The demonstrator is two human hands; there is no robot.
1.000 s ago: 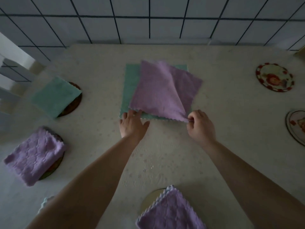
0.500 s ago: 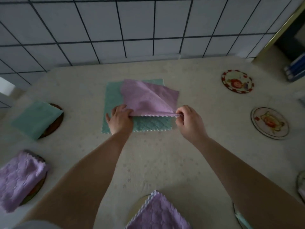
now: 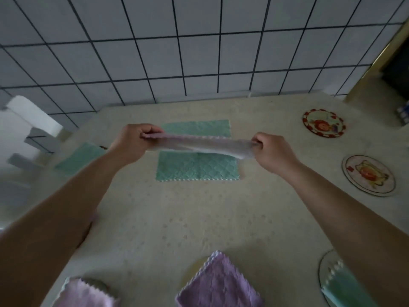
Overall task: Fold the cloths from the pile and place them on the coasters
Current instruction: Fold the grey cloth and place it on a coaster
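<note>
a: hands first — what are they doing?
b: left hand [image 3: 132, 141] and right hand [image 3: 271, 152] each pinch one end of a purple cloth [image 3: 199, 145], lifted off the bench [image 3: 199, 218] and stretched in a narrow folded band between them. both grips are clenched on the cloth ends.
a: what lies under it?
b: a green cloth [image 3: 197, 167] lies spread flat on the bench, at the far middle, partly hidden by the purple band.
a: and the coasters?
b: two bare patterned coasters on the right — a red-rimmed one [image 3: 323, 125] farther off, a paler one [image 3: 368, 175] nearer. at the near edge a folded purple cloth [image 3: 219, 284] sits on a coaster [image 3: 195, 268], another purple one [image 3: 86, 293] lies near left, and a green one [image 3: 345, 286] rests on a coaster at the near right. a folded green cloth [image 3: 80, 159] lies at the left, behind the left forearm.
</note>
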